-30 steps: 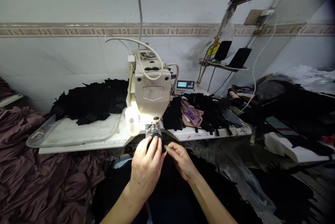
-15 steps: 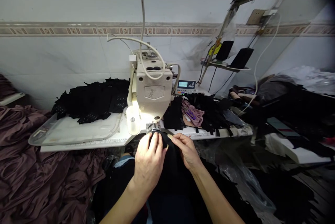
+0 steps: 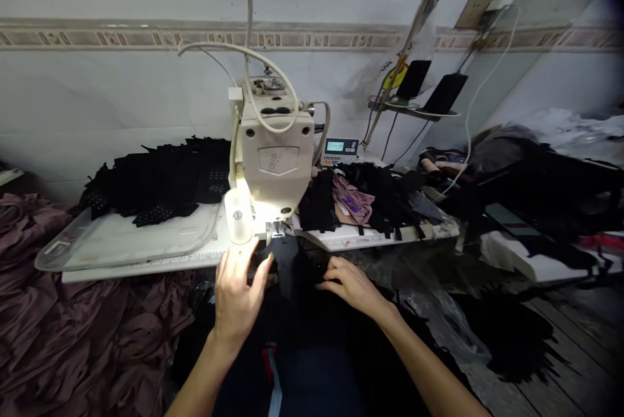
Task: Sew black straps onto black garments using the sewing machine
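A sewing machine [image 3: 277, 151] with its lamp lit stands in front of me. Black fabric [image 3: 292, 274] hangs from near its presser foot [image 3: 277, 230] down toward my lap. My left hand [image 3: 237, 293] is at the table edge, left of the fabric and below the lamp [image 3: 238, 214]. Its thumb stands away from its fingers, and nothing shows in it. To the right of the foot, my right hand [image 3: 353, 284] has its fingers bent with thumb and forefinger together on the black fabric. The dark cloth hides exactly where they pinch.
Black cut pieces [image 3: 160, 176] are heaped on the table's left side. More black pieces [image 3: 394, 199] and a mauve cloth [image 3: 358, 202] lie on the right. Mauve fabric [image 3: 97, 339] fills the lower left. Two black thread cones [image 3: 413, 79] sit on a stand.
My left hand has come off the fabric at the presser foot and moved left, its fingers spreading. My right hand has shifted slightly right and down. The view has turned slightly.
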Demonstrator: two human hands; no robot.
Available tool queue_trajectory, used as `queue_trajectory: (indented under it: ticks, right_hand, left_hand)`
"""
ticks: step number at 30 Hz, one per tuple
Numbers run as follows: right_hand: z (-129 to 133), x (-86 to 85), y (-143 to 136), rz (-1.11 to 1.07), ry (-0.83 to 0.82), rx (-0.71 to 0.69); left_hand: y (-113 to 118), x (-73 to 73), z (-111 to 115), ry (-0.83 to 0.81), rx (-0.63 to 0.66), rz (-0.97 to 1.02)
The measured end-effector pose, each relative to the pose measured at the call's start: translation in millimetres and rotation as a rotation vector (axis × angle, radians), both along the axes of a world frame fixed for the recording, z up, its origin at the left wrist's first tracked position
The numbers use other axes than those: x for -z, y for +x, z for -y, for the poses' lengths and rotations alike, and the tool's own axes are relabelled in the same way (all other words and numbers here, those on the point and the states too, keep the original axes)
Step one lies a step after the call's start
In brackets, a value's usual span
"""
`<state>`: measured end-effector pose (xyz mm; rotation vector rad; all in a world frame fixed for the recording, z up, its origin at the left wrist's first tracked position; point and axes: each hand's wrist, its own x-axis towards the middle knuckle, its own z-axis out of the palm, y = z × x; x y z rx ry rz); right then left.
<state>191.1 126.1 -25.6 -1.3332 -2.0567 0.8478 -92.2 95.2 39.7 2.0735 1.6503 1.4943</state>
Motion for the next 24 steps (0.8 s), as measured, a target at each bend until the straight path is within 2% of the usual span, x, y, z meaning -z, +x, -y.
queue_trajectory:
  ticks: [2,4,5,7,11,14,16,19,21,24]
  right_hand:
    - [0.6,-1.4,-0.8,0.109,0.013,0.099]
    - [-3.3,-0.1,-4.6,0.068,-0.090,0.179]
    - [-6.5,2.3,-6.7,0.006,-0.154,0.201]
    - [-13.3,10.9,-10.8,-0.136,-0.250,0.219]
    - [-19.1,31.8,-19.0,-0.335,-0.314,0.240]
    - [-14.7,40.1,-25.2,-0.628,-0.379,0.263]
    - [-10.7,41.4,-28.1,-0.873,-0.439,0.327]
    - [-6.1,39.0,-29.3,-0.998,-0.483,0.420]
    - [-3.1,34.4,-27.8,-1.001,-0.483,0.443]
    - [5.2,21.4,-24.0,-1.003,-0.479,0.437]
  left_hand:
    - [-7.1,6.7,-4.3,-0.275,0.045,0.297]
    - [-7.2,12.7,-5.2,-0.513,0.166,0.543]
    - [-5.5,14.9,-3.9,-0.579,0.214,0.636]
    - [-0.8,17.7,1.8,-0.610,0.249,0.769]
    - [7.5,19.4,17.9,-0.610,0.265,0.937]
    - [14.8,19.2,28.9,-0.624,0.269,0.905]
    - [21.5,17.3,36.7,-0.626,0.274,0.845]
    - [33.1,13.7,54.2,-0.542,0.320,0.673]
    - [40.2,14.4,70.9,-0.458,0.470,0.481]
    - [48.2,22.6,95.0,-0.420,0.916,0.140]
